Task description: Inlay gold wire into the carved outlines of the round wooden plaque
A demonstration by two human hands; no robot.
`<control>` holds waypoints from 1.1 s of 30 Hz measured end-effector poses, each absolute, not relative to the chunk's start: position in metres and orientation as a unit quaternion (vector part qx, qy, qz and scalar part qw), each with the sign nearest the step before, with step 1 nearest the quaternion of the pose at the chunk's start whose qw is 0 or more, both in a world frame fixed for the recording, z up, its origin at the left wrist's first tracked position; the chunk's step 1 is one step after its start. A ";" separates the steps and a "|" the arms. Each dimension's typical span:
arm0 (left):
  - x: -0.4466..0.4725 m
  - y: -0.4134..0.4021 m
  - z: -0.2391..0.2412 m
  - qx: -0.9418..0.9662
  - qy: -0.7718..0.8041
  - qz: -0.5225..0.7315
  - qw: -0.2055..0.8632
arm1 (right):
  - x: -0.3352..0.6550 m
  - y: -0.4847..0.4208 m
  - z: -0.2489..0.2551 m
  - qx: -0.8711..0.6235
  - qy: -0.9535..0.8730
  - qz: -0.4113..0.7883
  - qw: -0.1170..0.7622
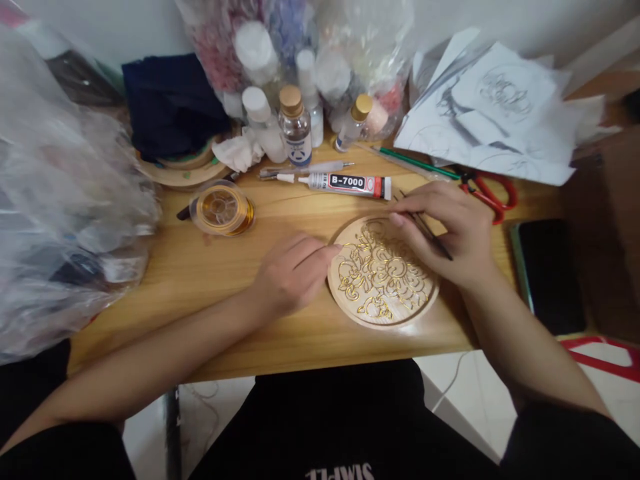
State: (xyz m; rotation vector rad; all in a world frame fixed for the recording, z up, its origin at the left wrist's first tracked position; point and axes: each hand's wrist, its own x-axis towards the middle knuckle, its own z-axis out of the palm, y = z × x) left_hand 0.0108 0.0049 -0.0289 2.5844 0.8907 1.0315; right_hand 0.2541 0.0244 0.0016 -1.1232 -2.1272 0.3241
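A round wooden plaque (334,293) with a raised rim lies on the table, bearing a flower pattern of thin gold wire (397,268) lines. My left hand (296,272) is at its left rim, slightly blurred, thumb and forefinger pinched together; whatever is between the fingertips is too small to make out. Above the plaque's right side, my right hand (450,230) is closed on dark tweezers (431,235), whose tips point up and left. The fingers partly cover the pattern's upper right. Left of the plaque sits a clear spool (223,208) wound with gold wire.
Behind the plaque lie a B-7000 glue tube (347,184) and a thin pen-like tool (320,169). Small bottles (297,130) stand farther back. Red-handled scissors (493,197), paper drawings (493,110) and a phone (549,275) are at right. Plastic bags (75,220) bulge at left.
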 end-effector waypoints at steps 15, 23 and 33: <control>0.008 0.015 -0.030 0.779 0.396 0.383 0.299 | 0.260 0.040 -0.021 -0.423 -0.803 0.223 0.357; 0.008 0.016 -0.032 0.777 0.394 0.383 0.306 | 0.259 0.042 -0.021 -0.418 -0.804 0.239 0.348; 0.008 0.015 -0.031 0.778 0.397 0.370 0.316 | 0.258 0.041 -0.023 -0.446 -0.795 0.228 0.343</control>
